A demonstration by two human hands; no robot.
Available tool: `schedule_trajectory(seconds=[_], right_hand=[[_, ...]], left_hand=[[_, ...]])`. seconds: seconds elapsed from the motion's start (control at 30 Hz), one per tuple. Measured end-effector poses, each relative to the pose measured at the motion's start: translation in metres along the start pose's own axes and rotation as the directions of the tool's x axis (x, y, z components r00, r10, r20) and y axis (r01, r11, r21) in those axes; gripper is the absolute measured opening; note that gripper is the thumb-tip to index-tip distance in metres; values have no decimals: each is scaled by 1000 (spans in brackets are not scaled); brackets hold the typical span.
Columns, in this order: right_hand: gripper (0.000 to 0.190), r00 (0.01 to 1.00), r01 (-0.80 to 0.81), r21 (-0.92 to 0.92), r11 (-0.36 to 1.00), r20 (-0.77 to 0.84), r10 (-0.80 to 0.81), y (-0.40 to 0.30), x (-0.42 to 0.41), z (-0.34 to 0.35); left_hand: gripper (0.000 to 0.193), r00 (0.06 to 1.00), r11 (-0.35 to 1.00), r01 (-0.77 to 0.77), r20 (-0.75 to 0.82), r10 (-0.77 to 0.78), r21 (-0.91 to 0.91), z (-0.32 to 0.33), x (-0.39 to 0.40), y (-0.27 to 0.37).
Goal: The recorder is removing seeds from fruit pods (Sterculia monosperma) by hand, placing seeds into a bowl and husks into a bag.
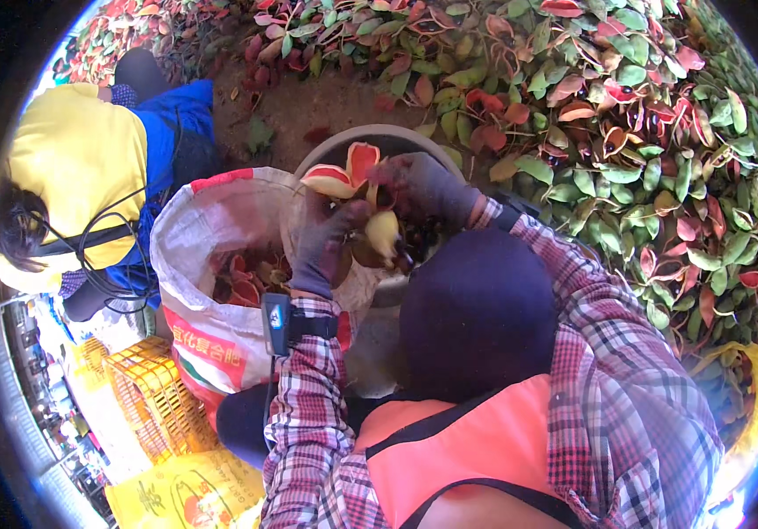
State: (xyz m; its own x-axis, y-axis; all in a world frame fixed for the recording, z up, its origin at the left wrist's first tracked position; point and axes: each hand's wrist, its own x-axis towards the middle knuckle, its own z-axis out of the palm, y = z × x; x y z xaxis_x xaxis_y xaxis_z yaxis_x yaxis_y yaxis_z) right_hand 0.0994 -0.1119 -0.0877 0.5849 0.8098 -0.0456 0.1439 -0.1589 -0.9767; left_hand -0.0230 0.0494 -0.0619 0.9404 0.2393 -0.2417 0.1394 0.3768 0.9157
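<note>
Both of my hands wear grey gloves and meet above a round grey basin (346, 135). My left hand (326, 241) holds a cluster of split seed pods (382, 231) from the left side. Two opened pods (362, 162) show red inner walls and pale rims above its fingers. My right hand (426, 186) pinches the same cluster from the right, its fingertips against the opened pods. Dark seeds lie below in the basin, partly hidden by my hands and knee. Left of the basin, a white woven sack (170, 254) stands with its mouth wide, red pod shells (246, 284) inside.
A large heap of green and red pods (623, 172) rises ahead and to the right. Another person in a yellow top (81, 152) bends at the left. Behind the sack are a yellow plastic crate (154, 390) and a yellow printed bag (187, 489).
</note>
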Motion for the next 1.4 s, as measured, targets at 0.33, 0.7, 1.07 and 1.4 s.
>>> schedule_trajectory(seconds=[0.33, 0.7, 1.07, 1.4], right_hand=[[32, 923, 256, -326, 910, -197, -330, 17, 0, 17], [37, 979, -98, -90, 991, -188, 80, -23, -7, 23], [45, 960, 71, -183, 981, 280, -17, -4, -2, 17], [31, 974, -81, -483, 872, 147, 172, -27, -13, 22]], left_hand=[[61, 994, 921, 30, -108, 13, 389, 26, 7, 9], [42, 885, 363, -466, 431, 178, 807, -53, 16, -22], [34, 951, 883, 304, -164, -261, 359, 2, 4, -7], [51, 921, 607, 386, -332, -206, 695, -2, 3, 1]])
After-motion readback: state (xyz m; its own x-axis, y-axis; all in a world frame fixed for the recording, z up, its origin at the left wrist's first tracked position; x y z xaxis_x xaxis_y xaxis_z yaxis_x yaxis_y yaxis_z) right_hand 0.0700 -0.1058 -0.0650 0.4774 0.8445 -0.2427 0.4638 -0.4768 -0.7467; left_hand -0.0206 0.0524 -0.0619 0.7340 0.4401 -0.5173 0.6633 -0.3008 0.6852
